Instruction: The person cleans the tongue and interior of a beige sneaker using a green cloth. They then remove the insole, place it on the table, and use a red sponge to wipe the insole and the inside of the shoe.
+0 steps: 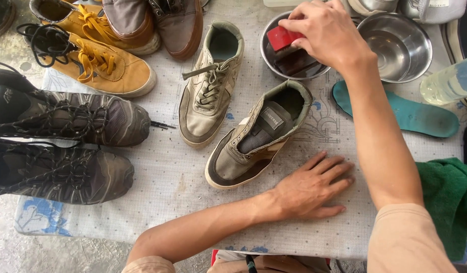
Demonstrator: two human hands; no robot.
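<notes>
My right hand is closed around a red-handled brush, held down in a steel bowl of dark liquid at the top of the view. My left hand lies flat and open on the patterned cloth, palm down, fingers spread. Just to its left lies an unlaced olive-grey sneaker, tilted on its side with the tongue pulled out. Its laced partner stands upright beside it.
A second, empty steel bowl sits right of the first. A teal insole and a green rag lie at the right. Two dark hiking shoes, mustard sneakers and brown shoes fill the left and top.
</notes>
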